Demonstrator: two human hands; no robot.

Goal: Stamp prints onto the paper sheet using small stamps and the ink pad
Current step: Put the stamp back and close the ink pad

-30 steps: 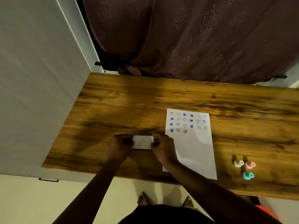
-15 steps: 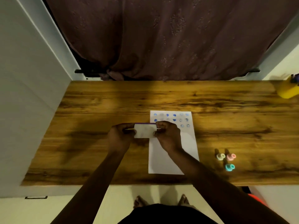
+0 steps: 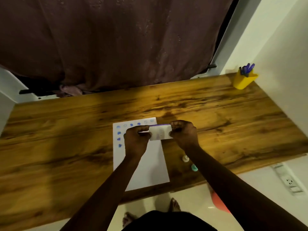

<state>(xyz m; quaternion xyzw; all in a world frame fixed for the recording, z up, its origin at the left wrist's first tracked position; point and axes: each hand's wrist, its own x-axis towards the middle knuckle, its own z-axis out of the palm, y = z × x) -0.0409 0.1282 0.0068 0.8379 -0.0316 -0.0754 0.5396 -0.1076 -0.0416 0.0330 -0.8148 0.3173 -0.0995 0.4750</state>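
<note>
A: What takes up the most room?

B: A dark brown curtain (image 3: pixel 116 44) across the back, then the wooden counter (image 3: pixel 66 139) running side to side beneath it.

A: And on the counter?

B: A white paper sheet (image 3: pixel 150 167) lies flat near the front edge, with blue prints (image 3: pixel 119 132) along its far end and down its left side. Part of that far end is hidden behind the hands.

A: What are the hands doing?

B: Both are raised over the far right corner of the sheet, holding the ink pad (image 3: pixel 160 134) between them. The left hand (image 3: pixel 136 139) pinches its left end with curled fingers; the right hand (image 3: pixel 184 133) pinches its right end. The pad is a small white box with a purple strip along its far edge. Whether it touches the paper I cannot tell.

A: Anything smaller?

B: A yellow pen holder (image 3: pixel 243 80) with blue pens sits at the far right corner. Two small stamps stand on the counter just right of the sheet, beside the right forearm: a pale stamp (image 3: pixel 185 158) and a teal stamp (image 3: pixel 194 167), both blurred.
</note>
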